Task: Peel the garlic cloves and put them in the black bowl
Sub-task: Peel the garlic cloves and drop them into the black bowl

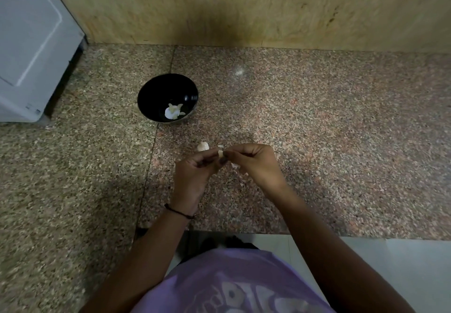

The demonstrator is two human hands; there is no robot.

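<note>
**Held item.** One clove [220,153] sits between the two hands, clear of the counter [317,129], and is pinched from both sides.

**Left hand** [192,168]. Thumb and fingers are curled inward, their tips closed on the clove's left side. It holds nothing else that shows.

**Right hand** [256,164]. It is curled the same way, and its fingertips meet the clove from the right. Both hands therefore grip the same clove. The clove is small and mostly covered by fingers, so neither its long axis nor how much skin it carries can be read with confidence.

**Bowl** [156,93]. It stands ahead of the hands and off to their left, well apart from them. The left hand is the nearer one. Peeled garlic [173,112] lies at the bottom, on the side toward the hands.

**Near the hands.** A loose clove [203,146] lies on the counter just beyond the left fingertips. Skin scraps [234,165] lie just on the near side of the fingertips, between the hands and partly under the right one.

**Assessment.** The step in hand is judged to be peeling. Once the clove is bare, it must travel forward and left to the bowl, which is the shorter reach for the left hand. At least the loose clove remains to be done.
</note>
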